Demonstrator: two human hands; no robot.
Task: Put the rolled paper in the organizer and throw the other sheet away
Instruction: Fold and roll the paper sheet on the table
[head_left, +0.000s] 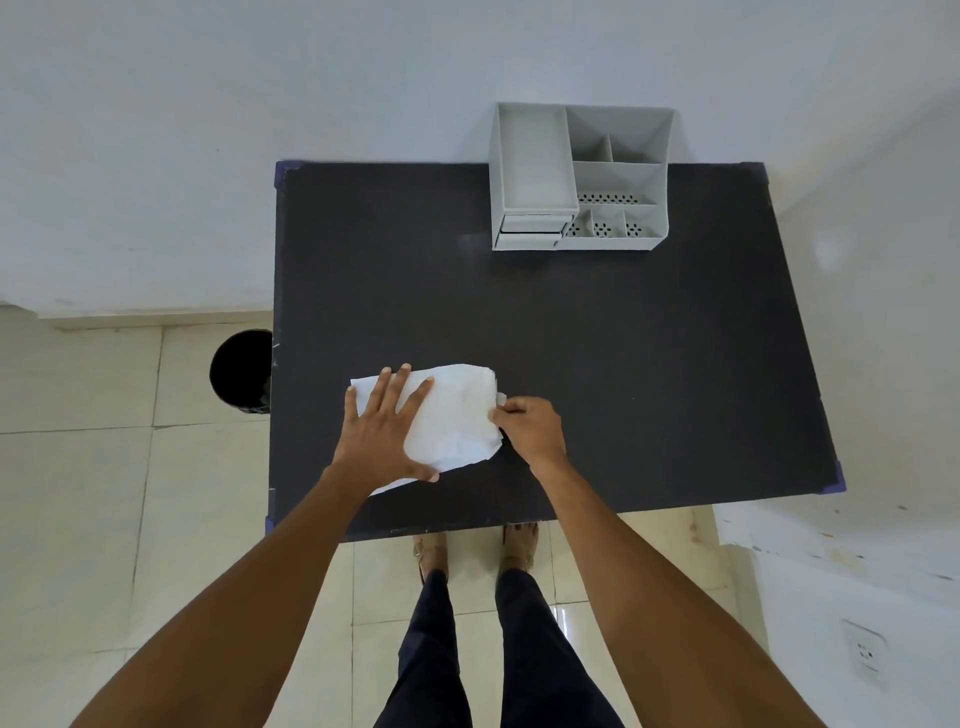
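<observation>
Standing at a dark table (623, 338), a person works w/ both hands on a crumpled white sheet (457, 415) near the 6 o'clock edge. Left hand (382, 431) lies flat, fingers spread, pressing the sheet's left half. Right hand (530, 423) is curled, fingertips pinching the sheet's right edge. Grey organizer (576, 179) sits at 12 o'clock, well apart. Black bin (240, 371) on the floor at 9 o'clock.
</observation>
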